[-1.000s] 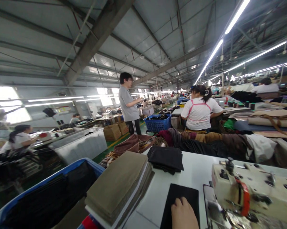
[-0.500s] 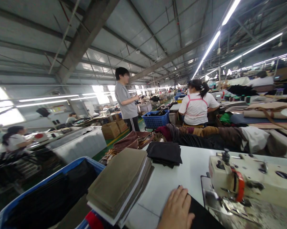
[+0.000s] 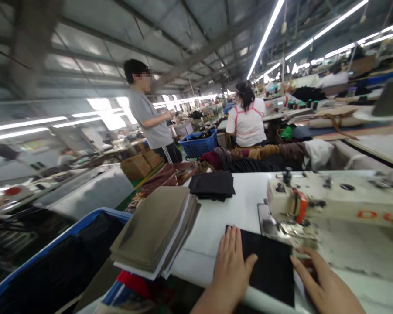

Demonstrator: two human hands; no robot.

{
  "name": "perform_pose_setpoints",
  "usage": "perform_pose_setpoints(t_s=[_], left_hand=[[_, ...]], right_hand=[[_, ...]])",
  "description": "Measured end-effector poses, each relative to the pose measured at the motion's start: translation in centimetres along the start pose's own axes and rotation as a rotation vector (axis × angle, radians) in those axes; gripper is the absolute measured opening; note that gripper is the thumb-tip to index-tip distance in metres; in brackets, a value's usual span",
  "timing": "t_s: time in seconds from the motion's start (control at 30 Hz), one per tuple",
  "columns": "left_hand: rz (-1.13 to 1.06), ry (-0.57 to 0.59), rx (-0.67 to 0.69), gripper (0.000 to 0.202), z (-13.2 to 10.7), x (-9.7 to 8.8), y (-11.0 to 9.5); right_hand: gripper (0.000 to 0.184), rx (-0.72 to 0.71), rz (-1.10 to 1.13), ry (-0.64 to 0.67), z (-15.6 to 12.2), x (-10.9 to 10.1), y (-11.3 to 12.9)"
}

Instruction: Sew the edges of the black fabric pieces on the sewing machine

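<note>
Through the head camera I have both hands on a flat black cloth piece (image 3: 268, 264), which lies on the pale surface (image 3: 245, 213) just in front of the sewing machine (image 3: 317, 198) and a little to its left. My left hand (image 3: 230, 261) rests palm down along the piece's left side, its fingers straight and side by side, the thumb spread out across the black. My right hand (image 3: 323, 281) sits at the opposite edge with thumb and fingers bent; it seems to touch that edge, but from here I cannot tell whether it is pinching it. A bit of something white shows beneath the right hand.

The machine, off-white with an orange-red part (image 3: 301, 207) on its head, takes up the right of the surface. To the left of my left hand is a thick stack of olive cloth (image 3: 153, 229) with white layers showing at its side. Behind that, near the far edge, I have a small pile of folded black cloth (image 3: 212, 185). A blue bin (image 3: 101, 211) holding dark material stands at the lower left, with red cloth (image 3: 135, 281) beside the olive stack.

Beyond the surface I see a person in a grey shirt (image 3: 150, 120) standing, a blue basket (image 3: 201, 145), and a person in a white top with pink straps (image 3: 248, 120), back towards me.
</note>
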State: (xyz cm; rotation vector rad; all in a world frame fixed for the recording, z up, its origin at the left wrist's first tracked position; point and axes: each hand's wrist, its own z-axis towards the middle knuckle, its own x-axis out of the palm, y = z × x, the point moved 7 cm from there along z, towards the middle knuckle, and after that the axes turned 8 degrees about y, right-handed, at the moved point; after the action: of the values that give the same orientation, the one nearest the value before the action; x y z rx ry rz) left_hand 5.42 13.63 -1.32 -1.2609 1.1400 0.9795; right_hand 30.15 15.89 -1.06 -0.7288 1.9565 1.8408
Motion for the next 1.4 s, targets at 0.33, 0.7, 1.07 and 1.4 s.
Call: perform_pose_setpoints(t_s=[0.33,0.7,1.07,1.4], left_hand=[[0.119,-0.088,-0.012,0.075,0.8,-0.6,-1.3],[0.167,-0.045,0.038,0.071,0.8,-1.2,-0.7],[0.172,-0.058,0.040,0.070,0.6,-1.3,-0.8],[0.148,-0.079,0.485,0.045,1.6,-3.9,-7.9]], right_hand=[[0.034,-0.059,-0.155,0.267,-1.6,1.5,3.1],[0.029,0.041,-0.192,0.321,-1.2,0.7,2.2],[0.020,0.019,-0.310,0.268,-1.8,0.7,3.1],[0.025,-0.078,-0.480,0.170,-2.3,0.5,4.3]])
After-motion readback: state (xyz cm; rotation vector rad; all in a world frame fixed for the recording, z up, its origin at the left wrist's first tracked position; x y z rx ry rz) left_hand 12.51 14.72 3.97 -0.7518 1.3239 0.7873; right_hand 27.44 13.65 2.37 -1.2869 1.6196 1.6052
